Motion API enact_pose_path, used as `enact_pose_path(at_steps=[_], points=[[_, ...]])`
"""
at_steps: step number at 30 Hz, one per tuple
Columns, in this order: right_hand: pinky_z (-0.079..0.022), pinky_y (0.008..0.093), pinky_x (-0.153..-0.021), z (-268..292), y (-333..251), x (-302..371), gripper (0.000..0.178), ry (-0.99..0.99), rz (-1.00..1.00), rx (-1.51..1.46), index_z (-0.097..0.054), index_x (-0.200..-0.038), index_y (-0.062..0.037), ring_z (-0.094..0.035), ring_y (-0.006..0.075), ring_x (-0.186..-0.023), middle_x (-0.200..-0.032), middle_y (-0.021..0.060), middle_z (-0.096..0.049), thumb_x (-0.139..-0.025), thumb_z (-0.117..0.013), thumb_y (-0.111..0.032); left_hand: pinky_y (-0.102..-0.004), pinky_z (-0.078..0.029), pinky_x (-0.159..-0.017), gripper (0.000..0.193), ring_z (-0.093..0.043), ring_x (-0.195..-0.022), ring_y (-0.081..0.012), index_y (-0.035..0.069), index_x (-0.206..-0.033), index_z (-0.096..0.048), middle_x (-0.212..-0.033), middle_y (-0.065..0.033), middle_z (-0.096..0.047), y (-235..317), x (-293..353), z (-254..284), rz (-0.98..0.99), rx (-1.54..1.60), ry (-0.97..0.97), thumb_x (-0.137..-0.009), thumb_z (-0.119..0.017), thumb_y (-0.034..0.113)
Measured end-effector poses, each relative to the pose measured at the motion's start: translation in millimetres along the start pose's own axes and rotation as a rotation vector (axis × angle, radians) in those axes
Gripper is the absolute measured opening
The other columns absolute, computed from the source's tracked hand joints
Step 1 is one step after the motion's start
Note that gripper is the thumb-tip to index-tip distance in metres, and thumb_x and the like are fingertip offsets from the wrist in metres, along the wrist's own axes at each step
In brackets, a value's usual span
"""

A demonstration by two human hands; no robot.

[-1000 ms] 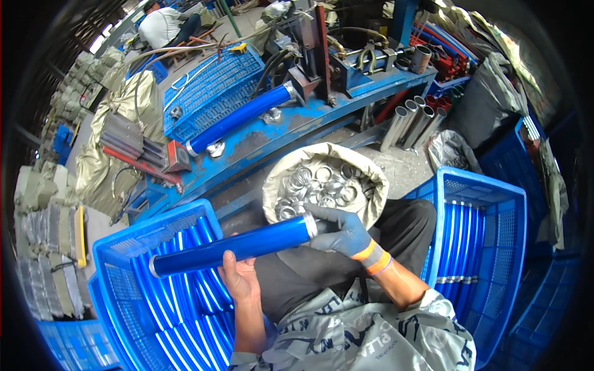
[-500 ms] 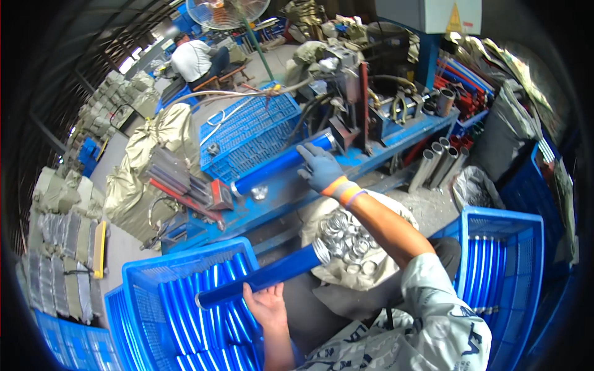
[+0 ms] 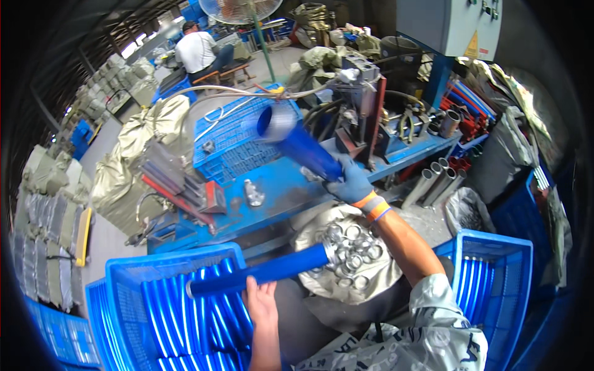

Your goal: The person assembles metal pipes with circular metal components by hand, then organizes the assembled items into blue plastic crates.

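My bare left hand [image 3: 262,304] holds a shiny blue tube [image 3: 263,273] from below, its silver-ringed right end above a pale sack [image 3: 312,281] of loose metal rings [image 3: 352,252]. In my gloved right hand [image 3: 350,182] is a second blue tube [image 3: 309,153], gripped near its lower end and tilted up over the blue workbench [image 3: 272,201]. Motion blurs that tube's wide, pale-rimmed upper end. A small shiny metal piece [image 3: 253,193] lies on the bench between a red-edged stop [image 3: 215,196] and a clamp-like machine [image 3: 365,105].
A blue crate [image 3: 176,253] full of blue tubes stands at my left, and another [image 3: 495,240] at my right. Steel pipes [image 3: 427,185] lean under the bench. Behind are a blue perforated crate [image 3: 232,145], a fan [image 3: 241,9] and a seated person [image 3: 197,52].
The right-hand tube, which lay along the bench under my gloved fingers, is now lifted and tilted, its left end raised. My left hand keeps its tube, now held slightly more level.
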State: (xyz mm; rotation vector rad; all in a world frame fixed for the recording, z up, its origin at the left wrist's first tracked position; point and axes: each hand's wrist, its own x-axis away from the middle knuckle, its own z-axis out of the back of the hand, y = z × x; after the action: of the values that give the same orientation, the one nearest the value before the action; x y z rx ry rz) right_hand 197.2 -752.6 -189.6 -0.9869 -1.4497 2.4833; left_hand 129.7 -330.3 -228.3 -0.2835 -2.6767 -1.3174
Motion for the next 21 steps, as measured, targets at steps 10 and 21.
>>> enact_pose_path(at_steps=[10, 21], points=[[-0.062, 0.0374, -0.092, 126, -40, 208, 0.046, 0.471, -0.352, -0.322, -0.07, -0.129, 0.0011, -0.078, 0.0205, -0.097, -0.107, 0.0074, -0.078, -0.086, -0.084, -0.004, -0.059, -0.057, -0.119, 0.094, -0.044, -0.158, -0.0495, 0.005, -0.164, -0.045, -0.169, -0.0188, -0.047, -114, -228, -196, 0.11, 0.03, -0.079, -0.094, -0.099, 0.034], [-0.062, 0.0399, -0.103, 160, -53, 304, 0.084, 0.497, -0.494, -0.437, -0.058, -0.156, 0.0029, -0.074, 0.0209, -0.113, -0.124, 0.0077, -0.073, -0.08, -0.092, -0.001, -0.0575, -0.059, -0.115, 0.103, -0.075, -0.131, -0.0472, -0.01, -0.158, -0.05, -0.145, -0.0351, -0.068, -166, -328, -195, 0.301, -0.197, 0.049, -0.093, -0.094, 0.057]])
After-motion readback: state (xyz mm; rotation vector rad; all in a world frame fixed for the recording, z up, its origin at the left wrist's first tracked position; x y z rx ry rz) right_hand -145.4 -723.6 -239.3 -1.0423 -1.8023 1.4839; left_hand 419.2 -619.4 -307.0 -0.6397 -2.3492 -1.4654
